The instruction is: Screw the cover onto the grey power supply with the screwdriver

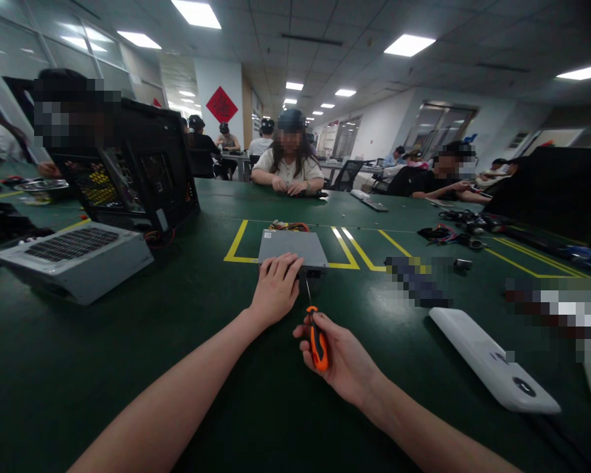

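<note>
A grey computer power supply (300,244) lies on the green table in front of me, with bundled cables (289,226) at its far side. My left hand (277,289) grips its near edge, the fingers bent over the top; the thumb is hidden. Below and to the right, my right hand (342,358) is closed around an orange and black screwdriver (318,341). The screwdriver's thin shaft points away from me, at the near face of the power supply. Whether the tip touches a screw is too small to tell.
At left stand a second power supply (93,259) and an open black computer case (152,171). To the right lie a white elongated device (492,358) and cables (453,233). Yellow tape (234,243) marks the table (201,407). A person (290,157) sits opposite.
</note>
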Demonstrator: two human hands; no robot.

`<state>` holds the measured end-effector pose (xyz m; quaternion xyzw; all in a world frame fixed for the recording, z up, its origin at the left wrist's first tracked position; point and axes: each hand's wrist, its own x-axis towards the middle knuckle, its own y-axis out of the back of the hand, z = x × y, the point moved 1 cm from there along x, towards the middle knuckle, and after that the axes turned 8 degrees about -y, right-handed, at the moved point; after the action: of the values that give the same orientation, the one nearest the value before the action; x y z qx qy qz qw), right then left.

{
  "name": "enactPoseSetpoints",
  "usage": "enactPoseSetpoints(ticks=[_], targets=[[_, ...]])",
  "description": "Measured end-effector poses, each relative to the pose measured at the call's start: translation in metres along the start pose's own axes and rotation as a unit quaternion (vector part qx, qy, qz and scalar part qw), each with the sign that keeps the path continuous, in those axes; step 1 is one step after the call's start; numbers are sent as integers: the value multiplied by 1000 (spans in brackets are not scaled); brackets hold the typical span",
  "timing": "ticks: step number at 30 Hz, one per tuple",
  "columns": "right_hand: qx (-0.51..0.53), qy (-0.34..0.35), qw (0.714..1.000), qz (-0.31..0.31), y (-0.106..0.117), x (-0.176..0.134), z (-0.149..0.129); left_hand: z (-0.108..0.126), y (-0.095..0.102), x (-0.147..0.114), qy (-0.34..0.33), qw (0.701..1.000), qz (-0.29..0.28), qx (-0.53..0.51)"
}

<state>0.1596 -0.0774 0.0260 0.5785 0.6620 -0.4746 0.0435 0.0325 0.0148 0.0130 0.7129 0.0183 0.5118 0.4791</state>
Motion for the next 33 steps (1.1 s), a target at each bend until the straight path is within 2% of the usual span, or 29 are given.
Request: enactPoseSetpoints(ticks=[10,16,22,30,33], targets=[[15,-1,999,-45,2,2,-3,1,2,2,-4,1000,-3,7],[0,-9,1000,-13,5,5,0,1,1,1,-3,1000,0,4],[-5,-16,998,-64,4,4,-2,0,-1,0,-5,1000,7,5],[-15,-18,1000,-15,0,1,-3,1,1,0,-3,1000,1,-1],[-17,-13,999,-32,0,2,-3,1,1,0,-2,1000,-4,-1]])
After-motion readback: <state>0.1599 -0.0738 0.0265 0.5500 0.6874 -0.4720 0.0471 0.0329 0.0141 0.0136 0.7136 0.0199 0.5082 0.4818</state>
